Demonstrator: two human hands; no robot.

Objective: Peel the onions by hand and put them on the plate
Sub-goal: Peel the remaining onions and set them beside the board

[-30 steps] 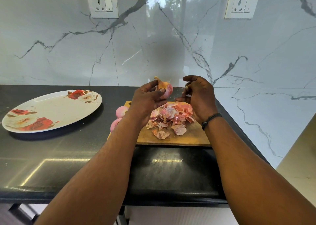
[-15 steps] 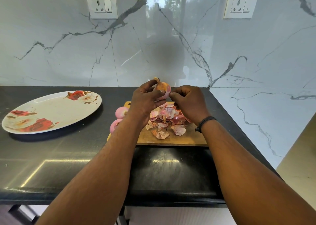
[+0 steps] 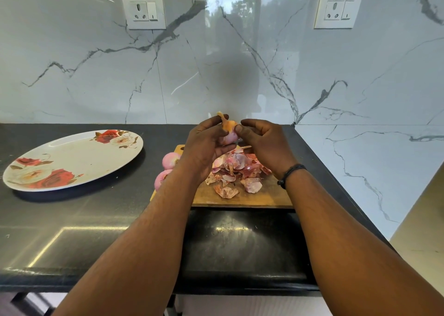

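My left hand [image 3: 206, 145] grips a small pink onion [image 3: 230, 136] above the wooden cutting board [image 3: 252, 195]. An orange strip of dry skin stands up from its top. My right hand [image 3: 263, 141] pinches that skin at the onion's upper right. Two peeled pink onions [image 3: 169, 160] lie at the board's left edge, partly hidden by my left forearm. A heap of onion skins [image 3: 236, 171] covers the board's middle. The white plate [image 3: 72, 162] with red roses sits on the counter to the left and holds nothing.
The black counter [image 3: 96, 219] ends at a front edge below my arms and at a marble side wall on the right. A marble backsplash with two wall sockets [image 3: 143, 10] stands behind the board.
My right hand came in from the right of the onion to its top and now pinches the skin. The left hand has kept the onion in place.
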